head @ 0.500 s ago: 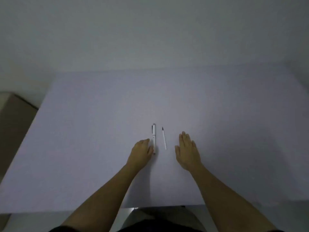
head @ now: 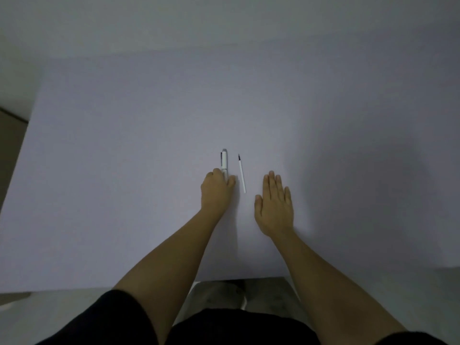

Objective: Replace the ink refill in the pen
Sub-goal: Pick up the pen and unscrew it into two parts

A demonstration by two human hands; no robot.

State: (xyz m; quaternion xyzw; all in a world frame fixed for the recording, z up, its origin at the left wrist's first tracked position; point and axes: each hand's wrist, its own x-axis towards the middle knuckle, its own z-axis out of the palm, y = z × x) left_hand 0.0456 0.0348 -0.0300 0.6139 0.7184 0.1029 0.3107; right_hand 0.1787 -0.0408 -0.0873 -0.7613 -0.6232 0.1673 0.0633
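Observation:
A white pen [head: 224,160] with a dark clip lies on the pale table [head: 124,170], pointing away from me. My left hand [head: 217,192] is curled over its near end, fingers and thumb closing on either side of the barrel. A thin white ink refill [head: 242,174] with a dark tip lies just right of the pen, untouched. My right hand [head: 273,206] rests flat on the table, fingers together, to the right of the refill and holding nothing.
The table's front edge [head: 149,286] runs just before my body. A brownish surface [head: 10,125] shows past the table's left edge. A plain wall stands behind the table.
My left hand has slid forward and closed over the near end of the pen, which it was only beside before. The right hand stays flat. The view has tilted downward.

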